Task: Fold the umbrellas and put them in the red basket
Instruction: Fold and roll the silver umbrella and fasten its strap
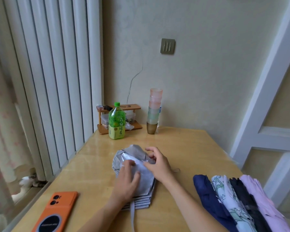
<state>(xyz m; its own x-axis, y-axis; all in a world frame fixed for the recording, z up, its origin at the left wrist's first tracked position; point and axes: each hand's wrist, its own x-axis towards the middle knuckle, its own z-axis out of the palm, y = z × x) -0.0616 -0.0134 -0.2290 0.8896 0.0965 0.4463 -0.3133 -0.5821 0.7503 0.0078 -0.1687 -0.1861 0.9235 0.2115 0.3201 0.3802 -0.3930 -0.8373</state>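
A silver-grey umbrella [134, 158] lies collapsed on the wooden table [182, 148], its canopy folds stacked and its strap [132, 213] trailing toward me. My left hand [126, 180] rests flat on the canopy with fingers spread. My right hand [156, 162] pinches a fold of the fabric at the umbrella's far right side. At the right edge lie several folded umbrellas side by side: a navy one [208, 196], a white floral one [228, 198], a black one [246, 200] and a pale pink one [261, 198]. No red basket is in view.
An orange phone [56, 211] lies near the table's left front. A green tea bottle [116, 121], a small wooden rack [134, 125] and a stack of plastic cups [154, 111] stand at the far edge by the wall. A radiator runs along the left.
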